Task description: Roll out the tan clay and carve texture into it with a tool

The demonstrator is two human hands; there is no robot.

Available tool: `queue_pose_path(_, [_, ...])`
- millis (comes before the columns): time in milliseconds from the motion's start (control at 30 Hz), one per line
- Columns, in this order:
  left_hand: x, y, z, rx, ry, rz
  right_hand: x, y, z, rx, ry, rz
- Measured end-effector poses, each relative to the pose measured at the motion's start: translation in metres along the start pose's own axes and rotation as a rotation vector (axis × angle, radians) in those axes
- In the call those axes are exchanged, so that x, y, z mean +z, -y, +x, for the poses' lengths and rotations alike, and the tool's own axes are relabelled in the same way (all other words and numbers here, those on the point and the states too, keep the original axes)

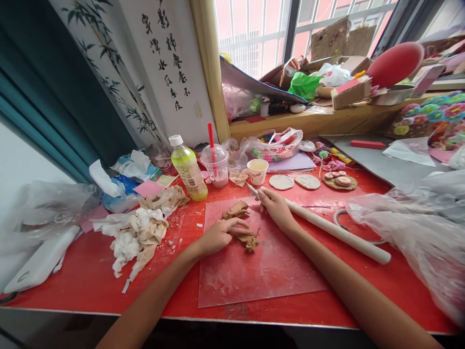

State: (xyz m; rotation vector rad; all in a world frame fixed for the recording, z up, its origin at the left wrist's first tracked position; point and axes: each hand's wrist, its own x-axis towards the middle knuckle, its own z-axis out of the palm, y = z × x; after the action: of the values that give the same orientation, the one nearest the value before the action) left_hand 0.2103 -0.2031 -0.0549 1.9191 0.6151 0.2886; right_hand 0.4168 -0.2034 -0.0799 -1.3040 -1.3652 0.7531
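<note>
My left hand (220,236) rests over the clear plastic sheet (269,281), its fingers stretched out between two brown clay lumps. The far clay lump (235,210) lies just beyond the fingers. Partly under my fingertips is the near clay lump (250,242), rough and torn. My right hand (275,207) is closed around a slim pale tool (253,190) with a dark thin tip pointing up and left; its exact kind is not clear. A long pale roller or tube (341,233) lies beside my right forearm. Behind the tool stands a paper cup (257,172).
A green-labelled bottle (189,169) and a lidded cup with red straw (215,167) stand behind the sheet. Crumpled tissues (140,230) lie left. Two flat clay discs (281,182) and a decorated disc (340,181) sit at the back. Plastic bags (410,232) crowd the right.
</note>
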Motion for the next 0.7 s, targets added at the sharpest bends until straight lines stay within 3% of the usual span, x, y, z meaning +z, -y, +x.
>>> queue_pose_path(133, [-0.004,-0.016,-0.012,0.064,-0.117,0.289,-0.002,-0.001,-0.001,0.012,0.012,0.022])
queue_pose_path(200, [-0.007,-0.018,-0.018,0.022,-0.159,0.380,-0.002,-0.001,-0.001,0.010,0.015,0.024])
queue_pose_path(333, [-0.014,-0.014,-0.023,-0.086,-0.016,0.358,-0.002,-0.001,-0.001,0.006,0.011,0.019])
queue_pose_path(467, [-0.016,-0.016,-0.024,-0.054,0.057,0.316,-0.001,-0.002,0.000,0.010,0.015,0.016])
queue_pose_path(567, [-0.002,-0.020,-0.020,-0.033,-0.092,0.447,-0.002,-0.003,0.000,0.012,0.026,0.011])
queue_pose_path(633, [0.014,-0.021,-0.016,0.000,-0.253,0.716,-0.002,-0.003,0.000,0.012,0.027,0.003])
queue_pose_path(700, [0.030,-0.021,-0.011,0.089,-0.301,0.991,-0.002,-0.003,0.000,0.009,0.026,-0.005])
